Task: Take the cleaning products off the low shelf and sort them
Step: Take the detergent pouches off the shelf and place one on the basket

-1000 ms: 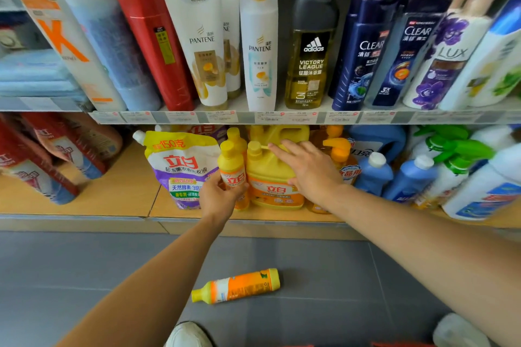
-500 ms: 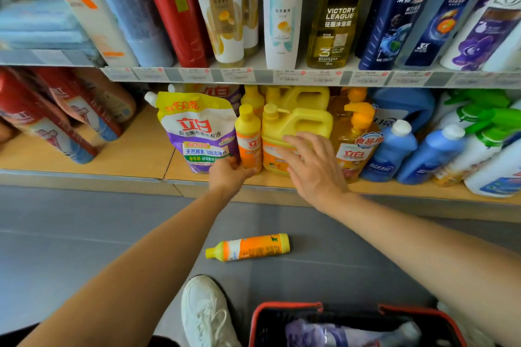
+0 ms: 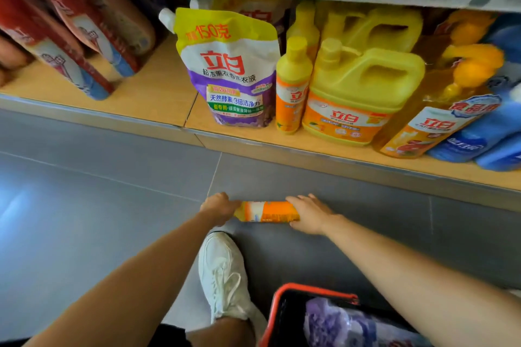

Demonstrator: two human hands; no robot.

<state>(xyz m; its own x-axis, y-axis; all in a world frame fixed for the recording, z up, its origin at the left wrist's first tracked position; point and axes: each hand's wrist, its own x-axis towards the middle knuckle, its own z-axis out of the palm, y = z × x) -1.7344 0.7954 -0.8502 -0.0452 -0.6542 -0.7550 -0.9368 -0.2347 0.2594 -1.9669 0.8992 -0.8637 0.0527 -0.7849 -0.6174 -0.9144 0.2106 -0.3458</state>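
Note:
A small orange and yellow detergent bottle (image 3: 267, 211) lies on its side on the grey floor. My left hand (image 3: 218, 207) grips its cap end and my right hand (image 3: 308, 213) holds its base end. On the low wooden shelf (image 3: 158, 93) stand a purple and yellow refill pouch (image 3: 229, 70), an upright small yellow bottle (image 3: 291, 87), a big yellow jug (image 3: 358, 93), an amber pump bottle (image 3: 439, 110) and blue bottles (image 3: 485, 132).
Red and white packs (image 3: 70, 45) lean at the shelf's left. A red-rimmed basket (image 3: 298, 293) with a purple bag (image 3: 335, 321) inside sits at the bottom right. My white shoe (image 3: 222, 276) rests on the floor beneath the bottle.
Both hands left the shelf, the left letting go of the upright small bottle. They dropped to the floor and took hold of the lying bottle. The view tilted downward.

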